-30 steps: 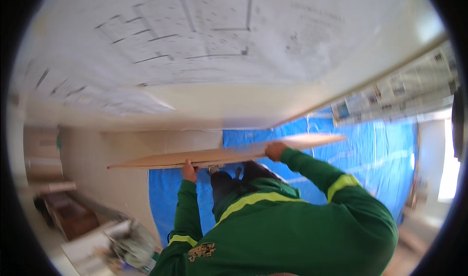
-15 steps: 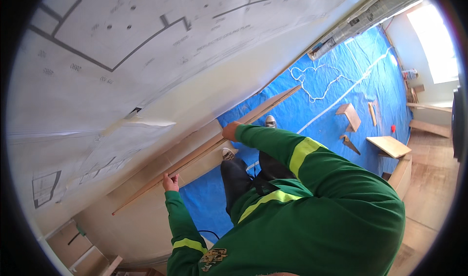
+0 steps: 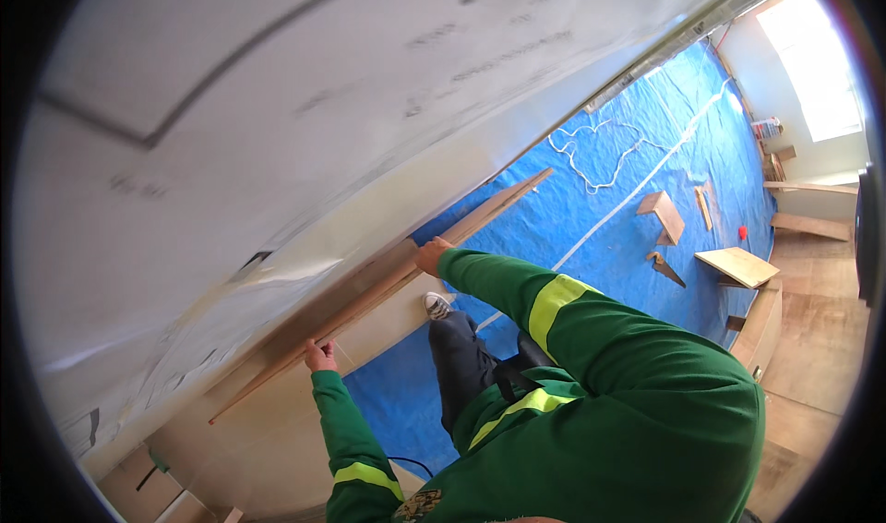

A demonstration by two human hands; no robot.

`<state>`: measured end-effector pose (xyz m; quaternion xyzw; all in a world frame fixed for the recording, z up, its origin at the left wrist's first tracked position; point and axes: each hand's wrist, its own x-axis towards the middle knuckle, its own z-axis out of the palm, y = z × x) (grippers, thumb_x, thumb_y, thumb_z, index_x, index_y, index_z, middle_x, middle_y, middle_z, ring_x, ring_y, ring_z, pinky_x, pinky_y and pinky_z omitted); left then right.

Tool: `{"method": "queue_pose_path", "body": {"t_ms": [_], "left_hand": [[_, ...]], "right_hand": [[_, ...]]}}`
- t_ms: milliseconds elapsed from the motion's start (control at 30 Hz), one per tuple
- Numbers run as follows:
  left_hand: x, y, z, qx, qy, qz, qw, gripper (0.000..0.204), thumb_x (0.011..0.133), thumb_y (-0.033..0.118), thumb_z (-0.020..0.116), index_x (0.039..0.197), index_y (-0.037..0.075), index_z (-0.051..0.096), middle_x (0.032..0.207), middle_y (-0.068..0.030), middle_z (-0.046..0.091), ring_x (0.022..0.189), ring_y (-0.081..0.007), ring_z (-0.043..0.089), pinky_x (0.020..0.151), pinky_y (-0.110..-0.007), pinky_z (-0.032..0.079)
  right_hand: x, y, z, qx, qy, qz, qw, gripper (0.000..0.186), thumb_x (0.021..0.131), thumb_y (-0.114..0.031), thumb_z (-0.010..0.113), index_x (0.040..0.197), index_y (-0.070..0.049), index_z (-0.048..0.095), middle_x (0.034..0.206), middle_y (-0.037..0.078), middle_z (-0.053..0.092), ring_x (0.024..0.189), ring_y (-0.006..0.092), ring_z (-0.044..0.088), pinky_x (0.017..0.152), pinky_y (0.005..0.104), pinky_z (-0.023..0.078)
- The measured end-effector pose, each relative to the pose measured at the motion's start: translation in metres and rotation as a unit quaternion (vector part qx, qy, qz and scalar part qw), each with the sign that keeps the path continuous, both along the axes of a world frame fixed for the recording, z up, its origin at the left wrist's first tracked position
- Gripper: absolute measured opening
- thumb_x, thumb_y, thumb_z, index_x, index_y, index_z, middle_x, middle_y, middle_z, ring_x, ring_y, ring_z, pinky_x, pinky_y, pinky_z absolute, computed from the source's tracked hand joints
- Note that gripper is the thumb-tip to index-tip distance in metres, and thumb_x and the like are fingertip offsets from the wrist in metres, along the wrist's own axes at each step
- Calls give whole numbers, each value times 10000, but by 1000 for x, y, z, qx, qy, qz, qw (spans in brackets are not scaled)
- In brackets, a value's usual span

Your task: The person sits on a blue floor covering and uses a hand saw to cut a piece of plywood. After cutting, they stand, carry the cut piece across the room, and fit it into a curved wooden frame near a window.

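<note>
Left hand [image 3: 320, 355] and right hand [image 3: 431, 254], both closed, grip the board [image 3: 369, 304] along its near side. Apparent step: handling it; next move calls for even support.

The long board [image 3: 369, 300] looks like smooth, matt wood. The blue sheeting [image 3: 609, 204] is crinkled, glossy plastic, the drawings [image 3: 351, 52] are smooth paper, and the green top [image 3: 600, 384] is matt cloth.

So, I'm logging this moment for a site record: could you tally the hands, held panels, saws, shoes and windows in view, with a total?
Hands: 2
Panel: 1
Saw: 1
Shoe: 1
Window: 1
Total: 6
</note>
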<state>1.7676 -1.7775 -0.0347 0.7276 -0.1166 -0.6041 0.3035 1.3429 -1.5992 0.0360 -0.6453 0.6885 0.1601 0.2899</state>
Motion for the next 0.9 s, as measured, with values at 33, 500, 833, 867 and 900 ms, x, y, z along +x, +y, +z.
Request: {"method": "queue_pose_path", "body": {"t_ms": [33,500,833,867,900], "left_hand": [[0,-8,-5,10,-10,-8,1000,384,1038,290,721,1152,-62,619,849,-110,617,737,-236,643,780,-394,700],[-71,76,44,84,-118,-176,974,614,1069,580,657,1201,-11,551,761,-160,665,555,-319,666,514,-422,603],[-196,247,116,125,-52,-583,801,443,1081,334,657,1306,-36,561,1115,-189,664,908,-356,735,786,-500,652],[-212,254,121,117,-59,-579,805,451,1087,337,650,1335,-28,557,1138,-179,665,942,-360,739,810,-503,652],[-226,263,125,90,-34,-589,803,439,1088,335,648,1347,-8,556,1164,-170,653,955,-357,737,817,-502,653]], "right_hand": [[-2,-2,-1,-53,2,-8,999,149,957,-170,685,903,-119,814,983,69,806,1003,295,782,847,467,557],[-22,297,67,-132,-187,-481,846,444,1006,-215,623,1424,-67,643,1370,210,653,1295,432,634,1077,534,536],[55,791,-77,242,-82,-451,855,216,989,-244,697,1056,-93,836,1129,103,823,998,306,796,885,485,639],[56,815,-82,235,-83,-405,880,210,997,-239,694,1048,-88,832,1132,104,821,981,304,801,876,490,642],[55,832,-84,250,-66,-346,902,206,1006,-234,692,1041,-83,828,1135,104,820,964,303,806,866,494,645]]}}
